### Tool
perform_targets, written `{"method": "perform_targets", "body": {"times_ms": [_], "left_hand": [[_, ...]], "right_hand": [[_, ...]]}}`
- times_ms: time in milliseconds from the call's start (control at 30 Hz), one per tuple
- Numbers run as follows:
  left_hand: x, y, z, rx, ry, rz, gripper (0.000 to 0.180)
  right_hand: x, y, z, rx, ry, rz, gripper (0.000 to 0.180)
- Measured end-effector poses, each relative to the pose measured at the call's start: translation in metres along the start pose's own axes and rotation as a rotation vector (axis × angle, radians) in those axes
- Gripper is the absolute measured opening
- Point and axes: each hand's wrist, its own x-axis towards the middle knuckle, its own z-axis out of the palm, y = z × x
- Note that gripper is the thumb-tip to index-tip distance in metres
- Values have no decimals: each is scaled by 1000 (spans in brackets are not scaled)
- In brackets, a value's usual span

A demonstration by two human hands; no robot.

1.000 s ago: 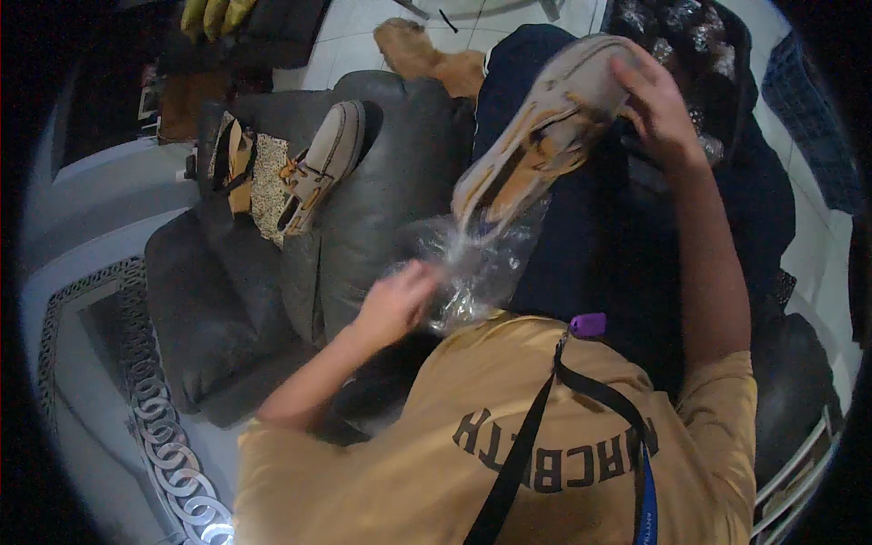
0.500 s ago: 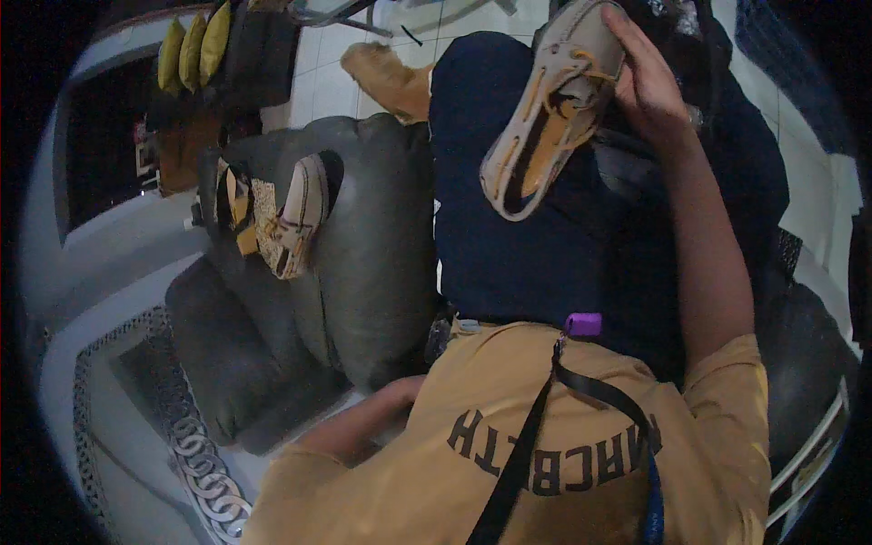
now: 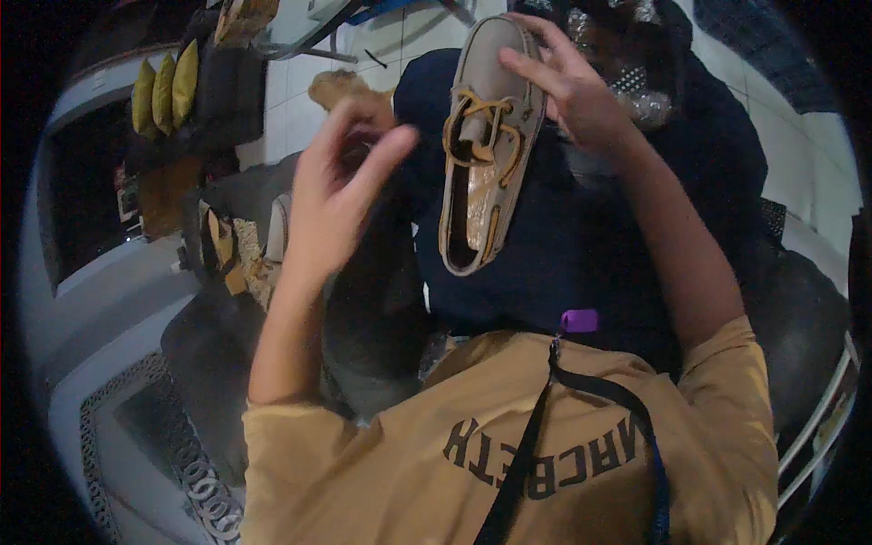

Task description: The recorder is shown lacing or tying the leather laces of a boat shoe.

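Observation:
A grey boat shoe [image 3: 498, 77] with yellow-brown laces is held over my lap, toe pointing away and its opening facing up. My right hand [image 3: 581, 91] grips it near the toe, thumb on top and fingers round the far side. To the left of the shoe, my left hand [image 3: 341, 182] is raised in the air, touching nothing. Its thumb and fingers are apart, with the fingers partly curled. Behind my left forearm, the second grey shoe [image 3: 277, 232] lies on the dark sofa seat, mostly hidden.
Dark sofa cushions [image 3: 372, 327] are at my left. Brown and yellowish scraps [image 3: 227, 259] lie beside the second shoe. An open black bag [image 3: 672, 54] with clear plastic wrap stands beyond my right hand. A tan furry shape [image 3: 341, 89] is on the tiled floor. A purple tag [image 3: 579, 321] hangs from my lanyard.
My left hand has risen from beside my body to near the shoe. The shoe in my right hand has moved left and nearer, turning more upright. My left arm now covers the second shoe.

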Motion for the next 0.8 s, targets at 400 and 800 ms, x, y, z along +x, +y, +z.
{"method": "perform_targets", "body": {"times_ms": [400, 800], "left_hand": [[102, 54, 180, -411, -558, 641, 12], [143, 25, 270, -711, -911, 303, 17]], "right_hand": [[-117, -106, -124, -172, 624, -382, 39], [-173, -33, -142, -519, 850, -144, 73]]}}
